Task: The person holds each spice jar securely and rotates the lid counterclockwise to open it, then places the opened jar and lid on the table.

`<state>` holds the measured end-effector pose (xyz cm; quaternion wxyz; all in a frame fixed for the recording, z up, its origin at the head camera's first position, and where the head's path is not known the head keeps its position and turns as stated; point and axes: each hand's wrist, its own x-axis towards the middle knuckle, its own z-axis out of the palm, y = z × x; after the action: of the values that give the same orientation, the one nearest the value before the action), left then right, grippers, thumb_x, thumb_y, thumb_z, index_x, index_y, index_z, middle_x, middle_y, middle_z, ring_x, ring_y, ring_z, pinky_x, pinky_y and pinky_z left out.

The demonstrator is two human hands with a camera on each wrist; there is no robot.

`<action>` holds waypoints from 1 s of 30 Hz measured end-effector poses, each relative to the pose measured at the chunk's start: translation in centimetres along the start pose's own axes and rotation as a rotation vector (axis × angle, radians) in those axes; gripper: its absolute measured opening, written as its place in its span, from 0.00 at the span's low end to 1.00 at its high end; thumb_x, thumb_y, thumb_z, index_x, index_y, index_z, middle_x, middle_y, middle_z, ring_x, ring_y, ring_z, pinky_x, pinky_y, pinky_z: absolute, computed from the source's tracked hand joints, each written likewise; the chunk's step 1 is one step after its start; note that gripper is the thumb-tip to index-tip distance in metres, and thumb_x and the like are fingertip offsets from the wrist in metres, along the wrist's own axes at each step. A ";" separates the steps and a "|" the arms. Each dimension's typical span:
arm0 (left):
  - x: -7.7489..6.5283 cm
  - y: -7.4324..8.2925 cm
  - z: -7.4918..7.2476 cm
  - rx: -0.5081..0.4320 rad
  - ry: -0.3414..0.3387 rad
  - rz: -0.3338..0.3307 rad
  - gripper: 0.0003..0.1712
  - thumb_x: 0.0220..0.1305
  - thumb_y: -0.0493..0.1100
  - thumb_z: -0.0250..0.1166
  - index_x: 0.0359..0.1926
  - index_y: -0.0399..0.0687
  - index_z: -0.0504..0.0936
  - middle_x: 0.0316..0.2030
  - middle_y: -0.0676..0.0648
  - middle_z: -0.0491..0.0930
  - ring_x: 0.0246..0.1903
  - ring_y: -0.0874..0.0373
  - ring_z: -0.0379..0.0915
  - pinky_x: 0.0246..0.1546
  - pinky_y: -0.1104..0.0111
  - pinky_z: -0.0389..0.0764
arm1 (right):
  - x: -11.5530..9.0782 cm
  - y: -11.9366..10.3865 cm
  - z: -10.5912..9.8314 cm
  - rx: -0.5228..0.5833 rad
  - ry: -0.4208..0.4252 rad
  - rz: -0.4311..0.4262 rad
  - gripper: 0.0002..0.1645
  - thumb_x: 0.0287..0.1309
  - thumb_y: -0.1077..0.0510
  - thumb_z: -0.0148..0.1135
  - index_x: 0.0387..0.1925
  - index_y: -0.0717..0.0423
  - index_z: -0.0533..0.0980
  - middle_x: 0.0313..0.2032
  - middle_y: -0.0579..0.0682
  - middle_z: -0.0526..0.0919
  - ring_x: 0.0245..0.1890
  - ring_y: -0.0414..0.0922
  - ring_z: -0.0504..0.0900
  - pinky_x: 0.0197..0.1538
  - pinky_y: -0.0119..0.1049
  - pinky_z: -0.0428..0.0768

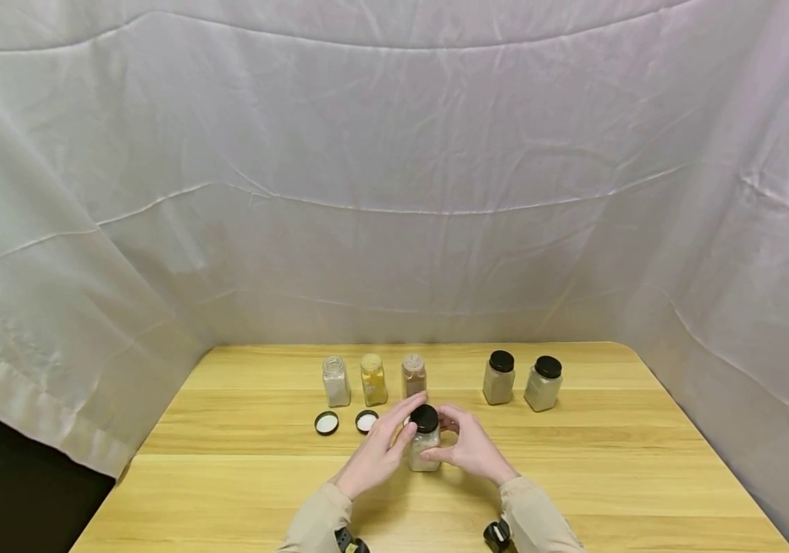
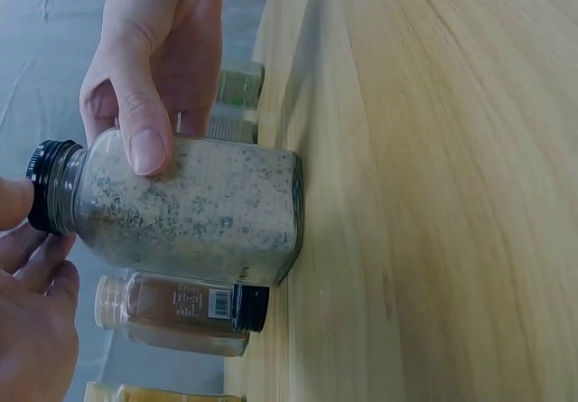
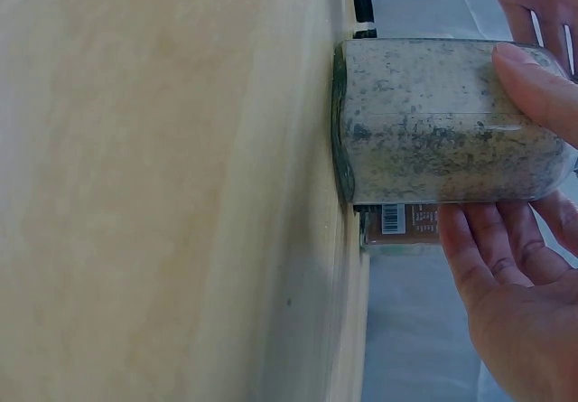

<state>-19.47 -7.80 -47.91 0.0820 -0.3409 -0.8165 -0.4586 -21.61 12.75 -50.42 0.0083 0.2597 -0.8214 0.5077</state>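
Observation:
A square clear glass jar [image 1: 424, 456] of pale, dark-flecked contents stands upright near the middle of the wooden table, its black screw lid [image 1: 425, 418] on top. My right hand [image 1: 472, 448] grips the upper part of the jar [image 3: 433, 122] from the right, thumb on its near face and fingers on the other side. Coming from the left, my left hand [image 1: 384, 436] holds the lid [image 2: 41, 185] between thumb and fingers. The left wrist view shows the thumb against the lid's ribbed edge.
Behind stand three lidless jars: whitish [image 1: 336, 384], yellow [image 1: 373, 382] and brown [image 1: 413, 378]. Two lids, one left [image 1: 327, 423] and one nearer the hand [image 1: 366, 422], lie upturned. Farther right are two black-lidded jars, one brownish-grey [image 1: 498, 380] and one paler [image 1: 542, 388]. Grey cloth [image 1: 394, 269] hangs around the table.

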 end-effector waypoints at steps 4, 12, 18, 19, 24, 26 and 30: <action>0.1 -0.2 0.1 0.025 0.011 0.040 0.25 0.78 0.38 0.51 0.72 0.44 0.67 0.70 0.38 0.70 0.70 0.45 0.67 0.70 0.48 0.71 | 0.0 -0.1 0.0 0.007 -0.002 0.003 0.32 0.44 0.59 0.81 0.52 0.62 0.78 0.47 0.55 0.84 0.46 0.39 0.82 0.60 0.35 0.83; 0.1 -0.3 0.3 0.046 0.115 0.036 0.27 0.72 0.44 0.60 0.69 0.45 0.71 0.64 0.42 0.76 0.64 0.49 0.74 0.66 0.52 0.77 | -0.1 -0.3 -0.1 0.012 0.001 0.020 0.32 0.44 0.59 0.81 0.52 0.60 0.78 0.47 0.53 0.84 0.49 0.42 0.83 0.62 0.35 0.82; 0.1 -0.1 0.4 0.063 0.128 -0.001 0.32 0.70 0.48 0.64 0.71 0.47 0.69 0.64 0.44 0.75 0.63 0.51 0.74 0.65 0.52 0.77 | -0.1 -0.1 0.0 0.000 0.010 0.005 0.30 0.44 0.58 0.82 0.50 0.58 0.79 0.47 0.52 0.85 0.47 0.39 0.82 0.61 0.37 0.82; 0.1 -0.1 0.4 0.059 0.119 -0.003 0.32 0.70 0.48 0.64 0.72 0.47 0.69 0.65 0.43 0.75 0.64 0.51 0.73 0.66 0.52 0.77 | -0.1 -0.1 0.0 -0.004 0.011 0.004 0.30 0.44 0.57 0.82 0.50 0.58 0.79 0.47 0.52 0.85 0.47 0.39 0.82 0.61 0.37 0.82; 0.0 -0.4 0.3 0.024 0.051 0.007 0.28 0.75 0.46 0.57 0.73 0.47 0.67 0.72 0.42 0.68 0.71 0.46 0.66 0.70 0.47 0.71 | -0.1 0.0 0.0 -0.005 0.008 0.013 0.32 0.44 0.58 0.81 0.52 0.59 0.78 0.48 0.53 0.85 0.48 0.40 0.83 0.61 0.36 0.82; 0.0 -0.4 0.2 0.025 0.032 0.027 0.27 0.77 0.43 0.54 0.73 0.46 0.67 0.72 0.42 0.68 0.72 0.45 0.65 0.71 0.47 0.69 | 0.0 0.0 0.0 -0.006 0.007 0.017 0.32 0.44 0.59 0.81 0.52 0.60 0.78 0.48 0.53 0.84 0.47 0.41 0.83 0.61 0.35 0.82; 0.1 -0.5 0.3 0.038 0.032 0.068 0.25 0.76 0.40 0.54 0.71 0.44 0.69 0.70 0.39 0.71 0.69 0.44 0.68 0.70 0.47 0.71 | 0.0 0.0 0.0 0.000 0.006 0.021 0.33 0.44 0.59 0.81 0.53 0.60 0.78 0.48 0.54 0.84 0.47 0.41 0.83 0.61 0.35 0.82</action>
<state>-19.80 -7.71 -48.34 0.1170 -0.3597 -0.8116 -0.4452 -21.60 12.73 -50.44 0.0054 0.2498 -0.8239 0.5086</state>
